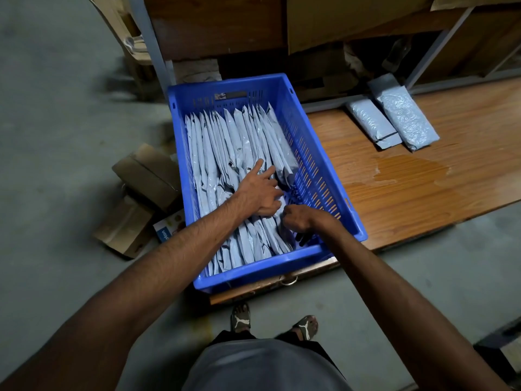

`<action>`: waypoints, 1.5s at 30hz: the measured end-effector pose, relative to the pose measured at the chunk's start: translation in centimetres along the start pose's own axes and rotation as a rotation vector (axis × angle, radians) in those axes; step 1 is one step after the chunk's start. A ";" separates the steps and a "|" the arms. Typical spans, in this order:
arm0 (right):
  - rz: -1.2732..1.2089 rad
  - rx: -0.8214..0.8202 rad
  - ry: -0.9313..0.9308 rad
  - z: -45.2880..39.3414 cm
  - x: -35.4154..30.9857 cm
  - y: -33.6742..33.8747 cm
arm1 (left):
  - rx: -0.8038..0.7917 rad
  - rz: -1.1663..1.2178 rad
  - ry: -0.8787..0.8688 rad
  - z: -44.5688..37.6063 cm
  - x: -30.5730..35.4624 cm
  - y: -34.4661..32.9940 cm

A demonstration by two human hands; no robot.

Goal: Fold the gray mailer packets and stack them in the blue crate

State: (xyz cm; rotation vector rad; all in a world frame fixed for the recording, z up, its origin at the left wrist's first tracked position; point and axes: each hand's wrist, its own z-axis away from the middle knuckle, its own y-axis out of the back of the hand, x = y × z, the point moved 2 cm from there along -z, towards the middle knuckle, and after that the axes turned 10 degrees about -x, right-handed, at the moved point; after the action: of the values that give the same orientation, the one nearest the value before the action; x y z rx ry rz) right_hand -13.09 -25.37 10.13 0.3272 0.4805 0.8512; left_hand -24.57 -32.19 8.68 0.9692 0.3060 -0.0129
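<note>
A blue crate (318, 153) stands on the left end of a low wooden table (423, 187). Several folded gray mailer packets (225, 145) stand on edge in rows inside it, filling most of its width. My left hand (260, 190) lies on the packets near the crate's right side, fingers spread and pressing them leftward. My right hand (298, 221) is just beside it, fingers curled round the edge of a gray packet (279, 230) in the gap by the crate's right wall. Two more gray packets (394, 119) lie flat on the table at the back right.
A wet patch (406, 170) spreads on the tabletop right of the crate. Cardboard boxes (146, 193) lie on the floor to the crate's left. Shelving with cartons (338, 24) rises behind the table. My sandalled feet (273, 323) stand at the table's front edge.
</note>
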 end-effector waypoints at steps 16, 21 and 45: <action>-0.552 0.171 0.133 -2.7 -0.6 2.3 | -0.109 0.601 0.337 6.9 -4.2 -0.4; -0.592 0.148 0.208 -4.9 -0.8 2.2 | -0.246 0.743 0.290 6.1 -2.9 -3.0; -0.130 0.652 0.260 -2.6 0.1 3.0 | 0.128 0.608 0.335 6.7 -4.0 -1.8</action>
State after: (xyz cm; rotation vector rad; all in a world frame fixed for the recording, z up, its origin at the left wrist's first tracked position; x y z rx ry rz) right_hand -16.36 -23.20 9.26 0.7783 1.0131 0.5929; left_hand -26.93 -39.22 11.78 1.1602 0.3084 0.6969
